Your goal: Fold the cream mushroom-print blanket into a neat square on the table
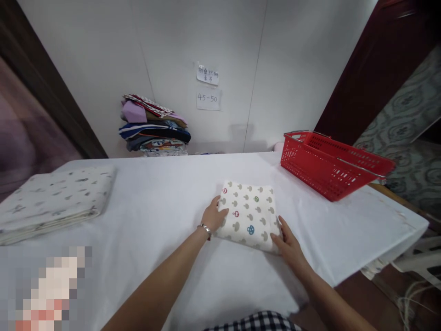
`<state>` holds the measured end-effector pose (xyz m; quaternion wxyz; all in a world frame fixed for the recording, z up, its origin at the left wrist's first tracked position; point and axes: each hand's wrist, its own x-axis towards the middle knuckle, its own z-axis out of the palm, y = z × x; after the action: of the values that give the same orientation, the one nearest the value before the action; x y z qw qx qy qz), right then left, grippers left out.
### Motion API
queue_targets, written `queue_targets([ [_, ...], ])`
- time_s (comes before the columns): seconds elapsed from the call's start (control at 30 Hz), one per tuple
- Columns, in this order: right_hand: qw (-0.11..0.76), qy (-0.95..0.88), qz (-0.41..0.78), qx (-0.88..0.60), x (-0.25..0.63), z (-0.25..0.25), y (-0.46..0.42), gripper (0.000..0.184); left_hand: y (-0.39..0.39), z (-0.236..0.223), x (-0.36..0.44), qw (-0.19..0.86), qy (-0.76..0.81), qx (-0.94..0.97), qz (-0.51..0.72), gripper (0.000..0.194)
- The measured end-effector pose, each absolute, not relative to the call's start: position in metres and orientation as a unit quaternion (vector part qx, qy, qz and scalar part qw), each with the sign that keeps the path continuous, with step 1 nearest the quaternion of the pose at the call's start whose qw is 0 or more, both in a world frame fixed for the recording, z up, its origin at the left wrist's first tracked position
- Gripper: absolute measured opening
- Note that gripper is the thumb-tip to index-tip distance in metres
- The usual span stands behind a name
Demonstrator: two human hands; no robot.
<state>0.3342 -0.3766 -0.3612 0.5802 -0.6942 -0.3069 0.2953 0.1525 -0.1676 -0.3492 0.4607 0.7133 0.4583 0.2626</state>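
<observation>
A folded white cloth (pixel 246 216) printed with mushrooms lies on the white-covered table (pixel 155 193) in front of me. Most mushrooms are grey-green, a few red, green or blue. My left hand (pixel 214 215) grips the cloth's left edge, thumb on top and the other fingers at its side. At the right edge my right hand (pixel 287 239) grips it the same way, near the front corner. The fingertips under the cloth are partly hidden.
A red plastic basket (pixel 310 168) with metal handles stands at the table's right. Another folded patterned cloth (pixel 62 193) lies at the left. Behind the table, a stack of folded fabrics (pixel 155 128) rests by the wall, near two paper notes (pixel 208 98).
</observation>
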Motion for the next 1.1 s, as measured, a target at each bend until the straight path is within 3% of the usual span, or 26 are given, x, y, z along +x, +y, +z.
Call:
queue_targets([
  [0.13, 0.522, -0.365, 0.227, -0.736, 0.345, -0.38, -0.375, 0.07, -0.171, -0.347, 0.147, 0.434, 0.488, 0.718, 0.242, 0.055],
  [0.27, 0.403, -0.451, 0.138, -0.784, 0.351, -0.366, -0.38, 0.058, -0.181, -0.338, 0.139, 0.402, 0.499, 0.73, 0.238, 0.059],
  [0.47, 0.3, -0.648, -0.081, -0.696, 0.337, -0.315, -0.339, 0.052, -0.213, -0.332, 0.147, 0.149, 0.355, 0.872, 0.301, 0.052],
  [0.6, 0.16, -0.681, -0.084, -0.709, 0.348, -0.316, -0.279, 0.054, -0.226, -0.344, 0.157, 0.09, 0.292, 0.914, 0.269, 0.032],
  [0.73, 0.004, -0.59, -0.015, -0.807, 0.376, -0.344, -0.236, 0.06, -0.226, -0.355, 0.158, 0.093, 0.291, 0.917, 0.254, 0.028],
  [0.9, -0.022, -0.591, -0.033, -0.806, 0.392, -0.364, -0.229, 0.061, -0.225, -0.354, 0.158, 0.101, 0.29, 0.918, 0.252, 0.028],
  [1.1, 0.032, -0.604, -0.026, -0.796, 0.394, -0.366, -0.232, 0.058, -0.227, -0.346, 0.154, 0.184, 0.293, 0.904, 0.252, 0.028],
])
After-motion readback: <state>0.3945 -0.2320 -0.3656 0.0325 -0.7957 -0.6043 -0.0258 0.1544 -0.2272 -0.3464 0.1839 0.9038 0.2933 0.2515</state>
